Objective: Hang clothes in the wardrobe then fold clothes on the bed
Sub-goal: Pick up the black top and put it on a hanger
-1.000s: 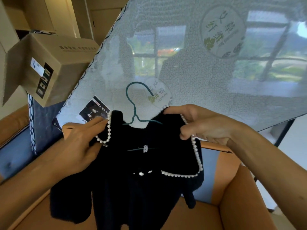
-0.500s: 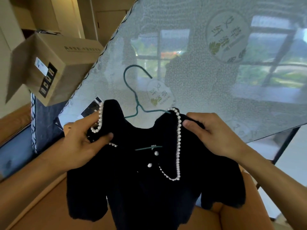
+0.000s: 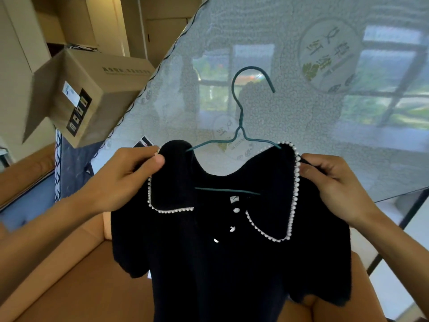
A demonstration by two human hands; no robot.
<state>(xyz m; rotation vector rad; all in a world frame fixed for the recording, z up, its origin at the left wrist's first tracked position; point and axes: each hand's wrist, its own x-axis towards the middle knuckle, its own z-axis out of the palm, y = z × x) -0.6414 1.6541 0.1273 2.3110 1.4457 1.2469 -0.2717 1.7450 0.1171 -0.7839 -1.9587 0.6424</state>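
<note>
Cardboard box [image 3: 88, 94] sits tilted at far left; my left hand [image 3: 123, 180] has its grip closed, thumb and fingers pinching one shoulder of the black top [image 3: 232, 263]; the top hangs mid-air on the green wire hanger [image 3: 241, 126], pearl-edged collar spread, between my hands; my right hand [image 3: 334, 184] has a tight grip pinching the other shoulder; a plastic-wrapped mattress [image 3: 313, 140] leans right behind the hanger.

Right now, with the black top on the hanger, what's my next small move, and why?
Probably move your right hand to the hook of the hanger: the top already sits on it, the hook is free, and your left hand pinches the other shoulder.
</note>
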